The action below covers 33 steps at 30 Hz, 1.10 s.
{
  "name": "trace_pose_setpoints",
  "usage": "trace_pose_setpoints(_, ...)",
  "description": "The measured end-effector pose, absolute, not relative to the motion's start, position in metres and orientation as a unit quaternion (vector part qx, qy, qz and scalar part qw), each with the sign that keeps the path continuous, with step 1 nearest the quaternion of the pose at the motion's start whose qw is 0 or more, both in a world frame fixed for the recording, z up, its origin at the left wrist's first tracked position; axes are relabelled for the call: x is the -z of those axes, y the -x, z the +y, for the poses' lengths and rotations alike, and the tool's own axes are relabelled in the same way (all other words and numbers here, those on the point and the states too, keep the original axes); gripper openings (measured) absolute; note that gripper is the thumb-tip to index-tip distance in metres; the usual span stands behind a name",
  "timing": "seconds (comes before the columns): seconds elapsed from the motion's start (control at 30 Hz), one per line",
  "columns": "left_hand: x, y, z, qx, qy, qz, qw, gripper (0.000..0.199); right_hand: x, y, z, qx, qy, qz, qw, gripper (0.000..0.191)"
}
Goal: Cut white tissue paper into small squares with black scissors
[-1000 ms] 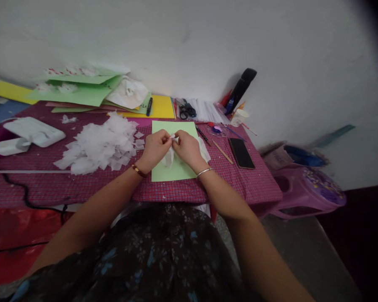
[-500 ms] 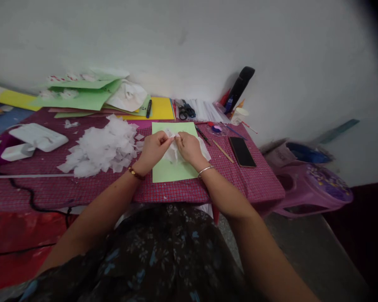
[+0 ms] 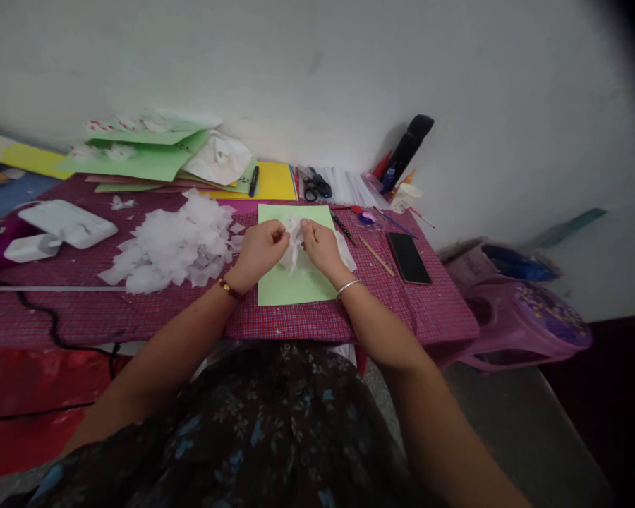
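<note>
Over a pale green sheet of paper [image 3: 296, 288], my left hand [image 3: 263, 252] and my right hand [image 3: 322, 247] work close together. Thin white tissue paper [image 3: 293, 255] hangs crumpled between them, pinched by the fingers of both. Part of the tissue is hidden behind my right hand and shows again at its right side, near a dark pen [image 3: 343, 228]. To the left of my left hand lies a big heap of white tissue squares [image 3: 172, 243].
A wooden stick [image 3: 377, 255] and a black phone [image 3: 408, 258] lie to the right. Black-handled scissors [image 3: 316, 186] rest near the wall, beside white strips [image 3: 346, 185]. Green folded sheets [image 3: 142, 156] are stacked back left, with a white and purple device [image 3: 68, 224] in front.
My hands have moved slightly apart, and the tissue between them now hangs more open to view. The whole view has shifted a little.
</note>
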State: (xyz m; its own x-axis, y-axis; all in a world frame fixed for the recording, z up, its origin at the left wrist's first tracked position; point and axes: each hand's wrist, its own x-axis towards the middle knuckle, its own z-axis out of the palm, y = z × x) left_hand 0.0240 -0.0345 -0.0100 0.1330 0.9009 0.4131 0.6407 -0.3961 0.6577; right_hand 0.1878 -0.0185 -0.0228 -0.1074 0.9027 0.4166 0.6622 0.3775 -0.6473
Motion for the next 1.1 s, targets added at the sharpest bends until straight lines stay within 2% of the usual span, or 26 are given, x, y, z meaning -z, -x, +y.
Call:
trace_pose_setpoints(0.1, 0.011, -0.022, -0.031, -0.446, -0.692, 0.537, 0.184, 0.021, 0.026, -0.19, -0.015, -0.196, 0.529, -0.709, 0.424, 0.05)
trace_pose_setpoints(0.43, 0.014, -0.023, -0.02, -0.608, -0.47, 0.457, 0.447, 0.025, 0.025, -0.191, -0.01, -0.24, 0.542, -0.665, 0.453, 0.04)
trace_pose_setpoints(0.7, 0.014, -0.022, -0.016, -0.672, -0.458, 0.418, 0.405, 0.031, 0.025, -0.192, -0.007, -0.286, 0.524, -0.648, 0.472, 0.036)
trace_pose_setpoints(0.77, 0.015, -0.023, -0.017, -0.679, -0.476, 0.408, 0.381, 0.032, 0.023, -0.192, -0.007, -0.307, 0.508, -0.641, 0.487, 0.025)
trace_pose_setpoints(0.83, 0.015, -0.024, -0.018, -0.679, -0.491, 0.402, 0.37, 0.031, 0.017, -0.195, -0.01, -0.31, 0.473, -0.627, 0.536, 0.006)
trace_pose_setpoints(0.9, 0.015, -0.025, -0.02, -0.673, -0.502, 0.401, 0.366, 0.031, 0.007, -0.199, -0.017, -0.282, 0.422, -0.63, 0.588, 0.021)
trace_pose_setpoints(0.97, 0.014, -0.025, -0.021, -0.669, -0.509, 0.404, 0.361, 0.031, -0.003, -0.202, -0.028, -0.244, 0.368, -0.676, 0.59, 0.037)
trace_pose_setpoints(1.1, 0.012, -0.024, -0.025, -0.663, -0.494, 0.405, 0.39, 0.027, -0.011, -0.196, -0.048, -0.204, 0.284, -0.823, 0.447, 0.054)
